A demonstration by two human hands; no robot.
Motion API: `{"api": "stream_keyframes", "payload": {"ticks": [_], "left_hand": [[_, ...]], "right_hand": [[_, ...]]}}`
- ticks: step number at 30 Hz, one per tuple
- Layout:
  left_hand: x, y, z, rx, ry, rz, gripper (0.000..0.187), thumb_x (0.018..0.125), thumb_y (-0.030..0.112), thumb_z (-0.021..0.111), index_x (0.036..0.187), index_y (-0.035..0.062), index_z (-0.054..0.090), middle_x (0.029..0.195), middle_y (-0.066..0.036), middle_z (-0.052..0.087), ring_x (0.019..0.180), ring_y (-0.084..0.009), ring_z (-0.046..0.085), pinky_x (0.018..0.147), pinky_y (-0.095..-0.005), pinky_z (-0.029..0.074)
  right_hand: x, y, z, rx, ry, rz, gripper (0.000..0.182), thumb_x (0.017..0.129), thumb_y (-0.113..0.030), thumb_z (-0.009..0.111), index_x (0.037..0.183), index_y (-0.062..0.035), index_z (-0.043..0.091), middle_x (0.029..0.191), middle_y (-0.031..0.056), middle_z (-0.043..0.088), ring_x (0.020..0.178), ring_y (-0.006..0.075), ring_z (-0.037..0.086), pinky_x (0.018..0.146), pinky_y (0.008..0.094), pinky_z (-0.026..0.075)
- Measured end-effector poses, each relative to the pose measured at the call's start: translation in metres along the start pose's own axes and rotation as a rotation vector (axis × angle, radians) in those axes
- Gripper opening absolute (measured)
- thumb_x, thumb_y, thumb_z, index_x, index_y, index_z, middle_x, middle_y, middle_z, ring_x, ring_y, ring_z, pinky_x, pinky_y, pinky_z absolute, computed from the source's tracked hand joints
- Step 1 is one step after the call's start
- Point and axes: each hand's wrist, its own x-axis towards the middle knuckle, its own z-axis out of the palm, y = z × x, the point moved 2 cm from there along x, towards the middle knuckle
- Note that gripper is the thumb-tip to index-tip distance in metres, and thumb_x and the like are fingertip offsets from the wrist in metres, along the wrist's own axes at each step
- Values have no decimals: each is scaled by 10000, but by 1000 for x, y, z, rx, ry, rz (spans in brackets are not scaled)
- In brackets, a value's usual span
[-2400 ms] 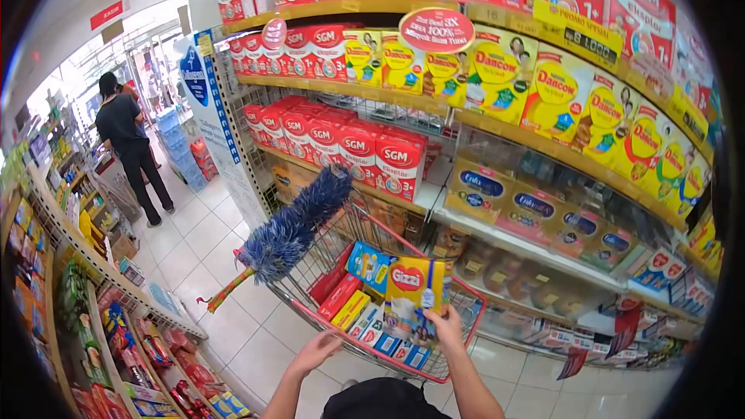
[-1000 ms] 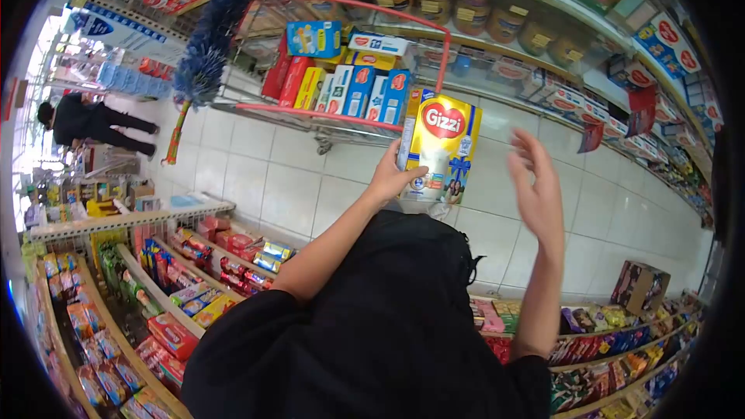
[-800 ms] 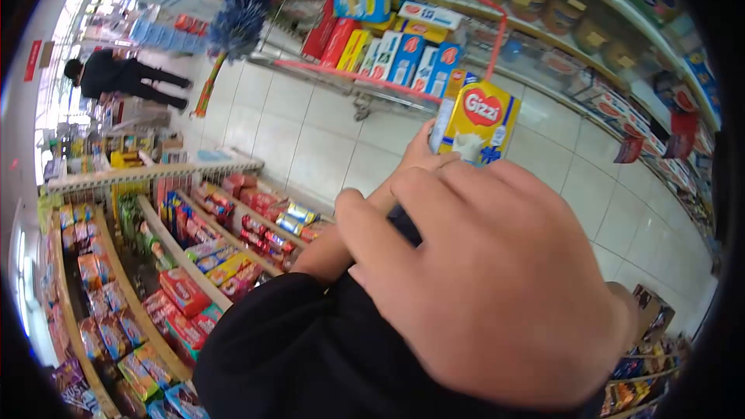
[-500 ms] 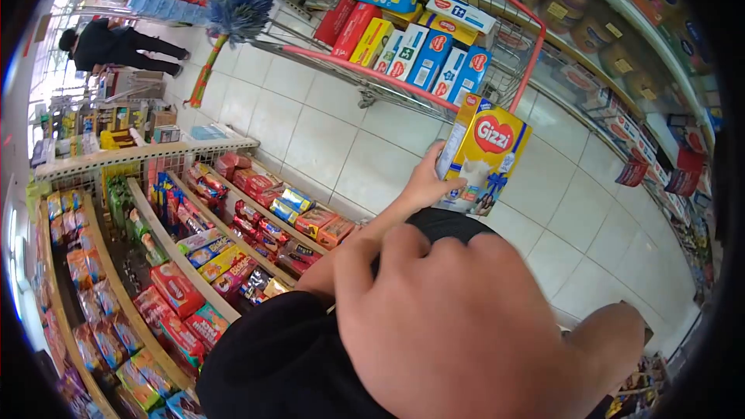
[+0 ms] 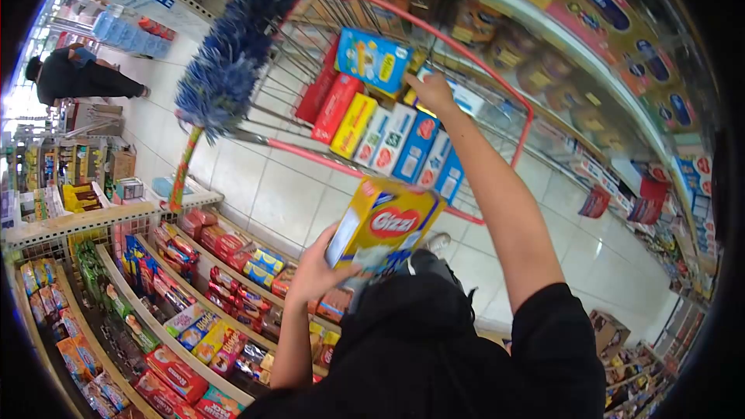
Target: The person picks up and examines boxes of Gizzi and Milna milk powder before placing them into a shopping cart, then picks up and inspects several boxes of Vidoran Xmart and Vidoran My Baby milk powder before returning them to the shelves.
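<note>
My left hand (image 5: 317, 268) grips a yellow milk powder box (image 5: 394, 221) labelled Gizzi by its left side, thumb across the front. It is held in front of my body, below the cart's near rail. My right arm stretches forward over the shopping cart (image 5: 341, 163). Inside it, my right hand (image 5: 433, 95) has its fingers apart, right beside a blue pack (image 5: 374, 60) and over a white and blue box (image 5: 466, 97) lying flat. A row of upright boxes stands below, among them a red box (image 5: 336, 107), a yellow box (image 5: 353, 124) and a blue box (image 5: 417, 146).
A blue duster (image 5: 233, 46) with a coloured handle hangs at the cart's left end. Shelves of packaged biscuits (image 5: 209, 337) run along the lower left. Stocked shelves (image 5: 613, 54) line the right. A person (image 5: 77, 77) in dark clothes stands at the far left.
My right hand has gone from close in front of the camera out into the cart. The Gizzi box in my left hand has shifted left, down and tilted. The view has turned.
</note>
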Motion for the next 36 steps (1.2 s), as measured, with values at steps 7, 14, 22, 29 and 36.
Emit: {"api": "stream_keyframes", "payload": {"ticks": [7, 14, 22, 29, 36], "left_hand": [[-45, 17, -48, -298, 242, -206, 776, 673, -39, 756, 1343, 11, 367, 1233, -94, 534, 1141, -186, 520, 958, -341, 429], [0, 49, -42, -230, 205, -6, 788, 670, -86, 741, 1350, -10, 351, 1255, -96, 525, 1147, -191, 510, 960, -337, 425], [31, 92, 18, -331, 80, -70, 420, 833, 92, 633, 1208, 90, 443, 877, -72, 583, 686, -130, 570, 525, -238, 481], [111, 148, 361, -340, -369, 35, 345, 802, 96, 620, 1124, 50, 507, 928, -82, 594, 764, -149, 548, 629, -262, 427], [17, 160, 767, -184, -1106, -67, 485, 748, 86, 655, 1204, -6, 519, 1106, -113, 627, 980, -237, 625, 875, -373, 493]], "right_hand": [[18, -37, 69, -4, 330, 292, 587, 661, -429, 759, 1025, 2, 597, 1078, 252, 605, 1016, 345, 604, 866, 434, 478], [17, -51, 59, 259, 124, 243, 992, 628, -569, 752, 1323, 15, 353, 1322, 238, 415, 1261, 329, 397, 1057, 407, 318], [-137, 56, -146, 734, 335, -359, 924, 655, -467, 795, 1316, 22, 375, 1232, 226, 516, 1151, 344, 504, 959, 402, 411], [-430, 478, -410, 474, 854, 225, 958, 597, -552, 800, 1250, 39, 424, 1079, 230, 589, 1019, 296, 598, 855, 397, 486], [-658, 622, -560, 239, 892, 290, 722, 639, -437, 791, 1178, -37, 526, 965, 168, 635, 889, 290, 631, 777, 366, 505]]}}
